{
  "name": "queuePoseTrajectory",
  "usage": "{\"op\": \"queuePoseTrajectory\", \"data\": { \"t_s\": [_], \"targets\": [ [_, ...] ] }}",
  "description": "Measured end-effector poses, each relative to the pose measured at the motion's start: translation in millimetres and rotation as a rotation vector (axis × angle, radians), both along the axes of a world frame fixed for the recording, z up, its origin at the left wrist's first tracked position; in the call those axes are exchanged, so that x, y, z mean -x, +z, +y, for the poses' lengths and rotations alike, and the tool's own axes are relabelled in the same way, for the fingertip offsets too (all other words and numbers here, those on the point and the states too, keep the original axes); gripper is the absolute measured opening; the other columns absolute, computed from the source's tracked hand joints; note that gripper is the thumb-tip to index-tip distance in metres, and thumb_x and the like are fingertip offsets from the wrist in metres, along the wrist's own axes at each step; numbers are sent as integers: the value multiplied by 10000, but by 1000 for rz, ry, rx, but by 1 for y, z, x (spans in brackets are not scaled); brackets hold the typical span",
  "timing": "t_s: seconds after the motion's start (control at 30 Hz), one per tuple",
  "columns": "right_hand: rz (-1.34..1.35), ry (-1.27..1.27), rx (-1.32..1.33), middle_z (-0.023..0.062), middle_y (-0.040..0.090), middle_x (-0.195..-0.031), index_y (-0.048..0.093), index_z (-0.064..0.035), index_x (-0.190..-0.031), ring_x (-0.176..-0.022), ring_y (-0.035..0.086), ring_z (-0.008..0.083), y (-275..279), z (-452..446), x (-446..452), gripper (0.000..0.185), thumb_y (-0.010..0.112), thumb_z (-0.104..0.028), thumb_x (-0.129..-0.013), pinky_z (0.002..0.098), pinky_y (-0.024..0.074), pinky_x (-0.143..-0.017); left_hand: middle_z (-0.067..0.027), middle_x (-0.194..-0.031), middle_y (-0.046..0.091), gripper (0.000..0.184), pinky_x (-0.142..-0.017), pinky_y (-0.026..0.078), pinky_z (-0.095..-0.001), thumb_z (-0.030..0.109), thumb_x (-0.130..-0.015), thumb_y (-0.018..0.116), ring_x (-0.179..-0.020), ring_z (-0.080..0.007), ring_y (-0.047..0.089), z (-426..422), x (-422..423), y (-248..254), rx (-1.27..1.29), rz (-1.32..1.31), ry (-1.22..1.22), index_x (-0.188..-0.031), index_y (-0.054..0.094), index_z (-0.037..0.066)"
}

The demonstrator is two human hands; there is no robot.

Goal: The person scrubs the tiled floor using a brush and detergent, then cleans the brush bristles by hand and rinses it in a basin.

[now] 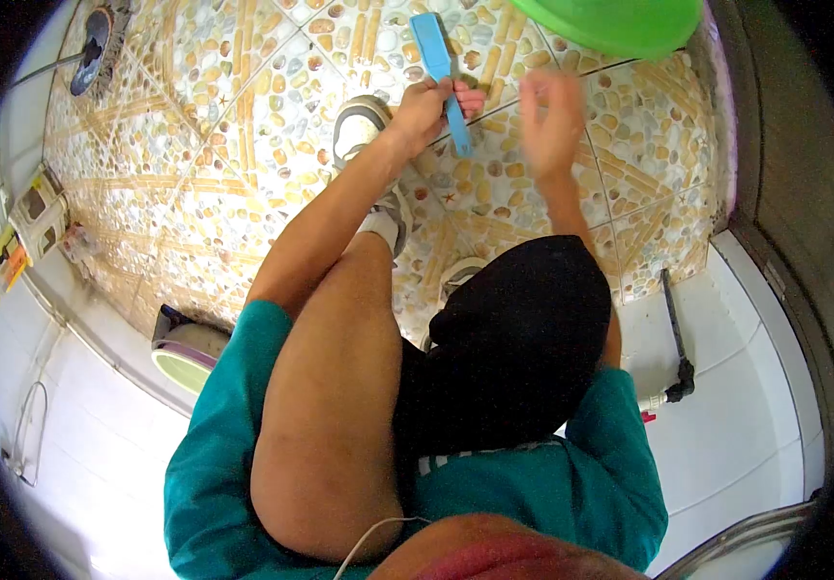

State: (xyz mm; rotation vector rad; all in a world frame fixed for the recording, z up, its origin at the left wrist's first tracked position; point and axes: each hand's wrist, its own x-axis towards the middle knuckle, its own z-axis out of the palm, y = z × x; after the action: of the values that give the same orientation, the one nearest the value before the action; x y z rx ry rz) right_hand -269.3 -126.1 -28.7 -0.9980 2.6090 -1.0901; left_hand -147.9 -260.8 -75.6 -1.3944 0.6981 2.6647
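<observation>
A blue brush-like tool (431, 46) with a flat, wide head and a narrow handle is held over the pebble-patterned floor. My left hand (424, 111) is closed around its handle, near the middle. The wide head points up and away, and the handle's end sticks out below my fingers. To the right, my right hand (550, 121) is raised and smeared by motion, apart from the tool. Its fingers are too blurred to show whether they hold anything. A bright green basin (620, 27) lies just beyond my right hand at the top edge.
A round brush or drain piece (96, 50) is at the upper left. White baskets (40, 215) stand by the left wall, and a pale green container (185, 362) is beside my left arm. A black pipe (676, 324) runs at the right. My shoes (359, 128) rest on the floor.
</observation>
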Motion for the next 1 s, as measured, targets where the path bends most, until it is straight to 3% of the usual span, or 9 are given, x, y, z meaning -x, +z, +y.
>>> {"op": "queuePoseTrajectory", "data": {
  "t_s": [0.07,0.17,0.23,0.5,0.6,0.8,0.87,0.93,1.0],
  "targets": [
    [-313,88,-221,142,588,-885,602,-71,-1018,-758,562,339,-14,26,-44,303,571,-338,-877,446,452,-740,-210,-1011,621,289,-762,536,-373,194,-999,323,-884,-261,635,12,0,-1,-9,10,-25,-1024,476,-48],
    [-757,96,-305,66,542,-774,591,-44,-941,-641,520,151,-29,37,-82,285,500,-314,-937,306,454,-620,-186,-975,616,273,-782,521,-364,196,-986,370,-891,-272,623,31,-9,-9,60,-36,-240,-1050,483,-44],
    [-1609,-269,73,11,475,-679,583,-74,-993,-554,461,113,-37,35,-93,332,429,-367,-965,268,427,-526,-159,-919,624,288,-733,508,-347,229,-979,400,-837,-240,615,43,-21,-20,210,-102,-401,-1004,523,-30],
    [-1284,-375,266,-34,373,-582,440,-132,-863,-448,353,71,-44,5,-85,297,375,-398,-978,236,284,-379,-123,-667,617,416,-511,476,-380,333,-955,411,-544,-255,591,31,43,-45,730,-44,-627,-804,604,-4],
    [-1081,-380,342,-32,422,-597,472,-121,-956,-456,378,69,-67,16,-118,277,372,-378,-980,241,316,-383,-213,-800,632,410,-692,470,-412,325,-926,424,-752,-308,611,30,43,14,873,-236,-989,-893,611,-38],
    [-1403,-525,245,-10,415,-550,476,-158,-963,-403,362,87,-78,55,-194,235,321,-333,-993,269,312,-353,-226,-877,640,424,-752,481,-449,356,-919,429,-795,-322,630,80,-39,-22,729,-222,-893,-905,633,-15],
    [-1303,-541,314,-13,400,-532,454,-161,-908,-381,353,99,-102,46,-166,247,321,-354,-990,275,294,-339,-322,-893,593,499,-758,461,-495,345,-934,384,-882,-428,595,73,-6,-60,1185,62,-1080,-888,564,-118],
    [-1211,-508,384,-17,392,-523,434,-160,-866,-370,350,107,-79,29,-127,265,327,-370,-988,278,282,-331,-314,-808,602,507,-742,471,-502,339,-933,376,-818,-446,603,52,55,-19,837,-76,-1133,-824,584,-111],
    [-1710,-545,639,-19,387,-517,389,-158,-809,-353,342,117,-38,11,-90,289,330,-378,-986,273,266,-322,-304,-771,602,510,-729,476,-498,338,-934,372,-781,-450,605,45,65,-43,806,-54,-1151,-795,592,-101]
  ]
}}
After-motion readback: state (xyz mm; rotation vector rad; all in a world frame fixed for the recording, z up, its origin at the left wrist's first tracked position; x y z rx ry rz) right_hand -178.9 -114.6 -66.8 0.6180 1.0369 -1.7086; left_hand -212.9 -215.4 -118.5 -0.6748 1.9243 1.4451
